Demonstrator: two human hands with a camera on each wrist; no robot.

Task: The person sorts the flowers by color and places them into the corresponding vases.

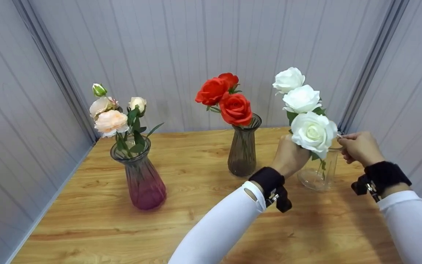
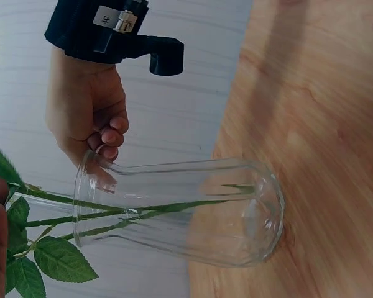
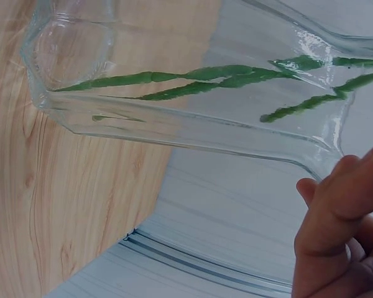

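Note:
Three white roses stand with their green stems down inside a clear glass vase on the wooden table, at the right. My left hand grips the stems just above the vase mouth, under the lowest bloom. My right hand pinches the vase rim on its right side. The left wrist view has that hand's fingers on the flared rim of the vase. In the right wrist view the stems reach almost to the vase's base, and my right fingers are beside the rim.
A purple-tinted vase with peach roses stands at the left. A brown-tinted vase with red roses is in the middle, close to my left hand. Grey panelled walls close the table in on three sides.

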